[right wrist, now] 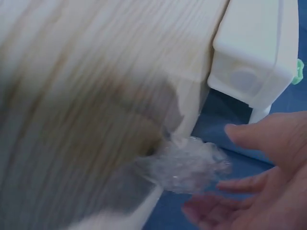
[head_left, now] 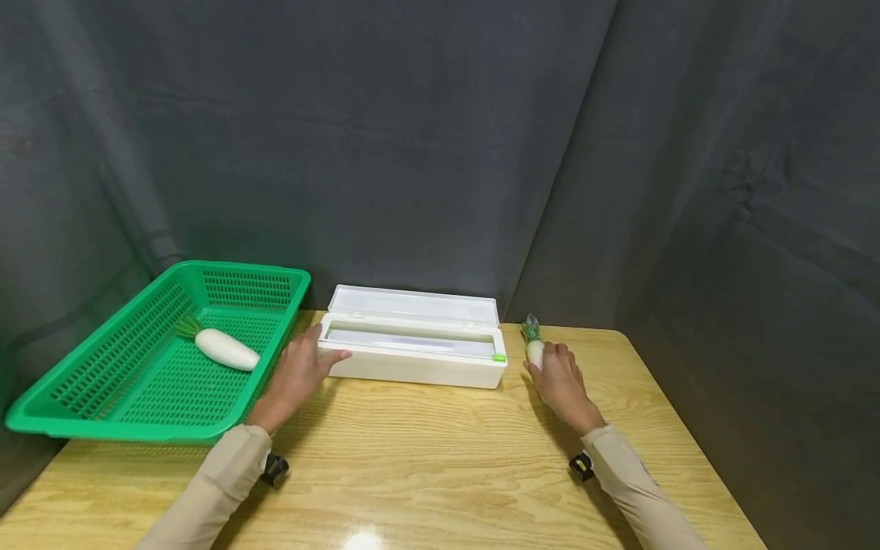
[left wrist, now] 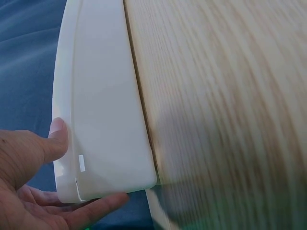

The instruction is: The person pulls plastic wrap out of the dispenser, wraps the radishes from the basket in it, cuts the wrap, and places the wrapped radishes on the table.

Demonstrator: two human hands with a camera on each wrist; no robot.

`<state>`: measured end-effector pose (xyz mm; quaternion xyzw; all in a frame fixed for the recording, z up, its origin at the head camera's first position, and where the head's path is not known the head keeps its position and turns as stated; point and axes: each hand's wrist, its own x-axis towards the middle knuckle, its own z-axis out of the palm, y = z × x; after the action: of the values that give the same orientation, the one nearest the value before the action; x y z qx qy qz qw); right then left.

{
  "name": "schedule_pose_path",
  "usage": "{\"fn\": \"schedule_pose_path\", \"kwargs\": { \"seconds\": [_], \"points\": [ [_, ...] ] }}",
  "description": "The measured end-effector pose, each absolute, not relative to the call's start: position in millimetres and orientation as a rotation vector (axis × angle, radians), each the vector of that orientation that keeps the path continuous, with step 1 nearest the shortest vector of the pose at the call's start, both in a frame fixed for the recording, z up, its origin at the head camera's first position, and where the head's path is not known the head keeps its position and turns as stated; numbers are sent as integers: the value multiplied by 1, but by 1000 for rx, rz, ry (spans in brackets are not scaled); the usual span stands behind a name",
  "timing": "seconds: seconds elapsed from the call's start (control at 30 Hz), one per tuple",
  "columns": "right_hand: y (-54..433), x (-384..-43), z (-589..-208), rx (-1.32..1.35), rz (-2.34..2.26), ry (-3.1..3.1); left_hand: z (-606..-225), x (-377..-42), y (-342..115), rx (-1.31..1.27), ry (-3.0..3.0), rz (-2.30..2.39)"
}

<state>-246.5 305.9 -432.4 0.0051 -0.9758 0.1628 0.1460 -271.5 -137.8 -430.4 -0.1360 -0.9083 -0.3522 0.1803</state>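
Note:
A white cling film dispenser (head_left: 419, 369) lies lengthwise with its clear lid (head_left: 412, 305) raised at the back and a green slider (head_left: 498, 357) at its right end. My left hand (head_left: 297, 376) grips its left end; the left wrist view has the thumb on the long edge and fingers against the end. To the dispenser's right is a small white radish (head_left: 535, 353) with green leaves, wrapped in film. My right hand (head_left: 560, 386) is around its near end in the head view. Close up, the fingers stand apart beside the crumpled film (right wrist: 189, 165), which hides the radish.
A green plastic basket (head_left: 241, 266) sits at the left, with another white radish (head_left: 225, 349) with leaves in it. The wooden table (head_left: 426, 458) ends at a grey curtain (head_left: 385, 153) at the back and right.

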Motion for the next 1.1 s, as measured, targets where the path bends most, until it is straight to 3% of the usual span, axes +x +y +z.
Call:
{"fn": "schedule_pose_path", "kwargs": {
  "seconds": [0.23,0.47,1.1],
  "points": [
    [285,-243,-422,327,839,-2622,-429,-272,-138,-389,-2555,-1009],
    [269,-242,-421,366,1178,-2675,-430,-272,-139,-384,-2562,-1014],
    [258,-243,-427,458,1103,-2622,-431,-272,-138,-398,-2538,-972]
  ]
}}
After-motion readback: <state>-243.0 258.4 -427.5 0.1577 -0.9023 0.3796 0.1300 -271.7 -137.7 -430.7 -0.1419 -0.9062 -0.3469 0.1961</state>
